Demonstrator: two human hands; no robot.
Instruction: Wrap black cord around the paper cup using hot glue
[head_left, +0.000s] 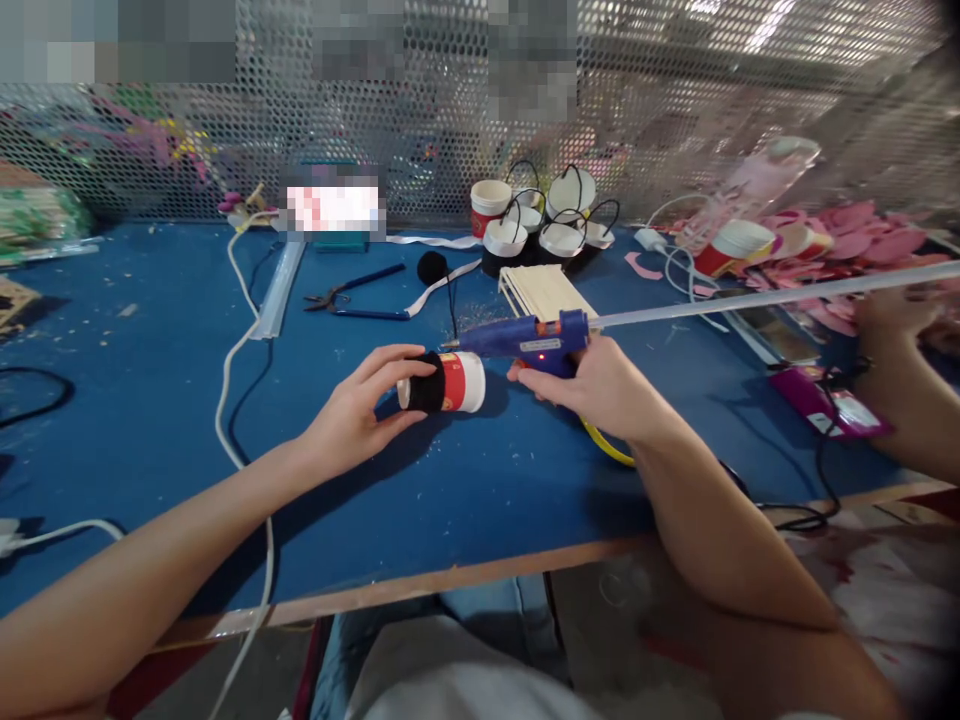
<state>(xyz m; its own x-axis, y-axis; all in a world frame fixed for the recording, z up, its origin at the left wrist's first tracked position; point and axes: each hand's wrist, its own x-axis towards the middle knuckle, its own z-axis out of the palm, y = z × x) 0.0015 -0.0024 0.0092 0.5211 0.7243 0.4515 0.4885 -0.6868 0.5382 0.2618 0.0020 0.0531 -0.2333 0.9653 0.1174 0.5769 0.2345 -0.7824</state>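
Note:
My left hand (371, 400) grips a small paper cup (465, 382) lying on its side, red and white with a black band round its lower part. A blue hot glue gun (525, 338) is in my right hand (600, 385), its red light lit. Its nozzle points left, just above the cup's side; whether it touches cannot be made out. From the gun's back a long clear glue stick (750, 302) sticks out to the right. Behind the nozzle lie a black ball of cord (432, 268) and a white ribbon (442, 290).
Pliers (352, 300) with blue handles lie behind my left hand. Several cups (561, 238) with black cord handles stand at the back beside pale wooden sticks (551, 290). A white cable (223, 400) crosses the left side. Another person's arm (907, 380) rests at right near pink petals (885, 240).

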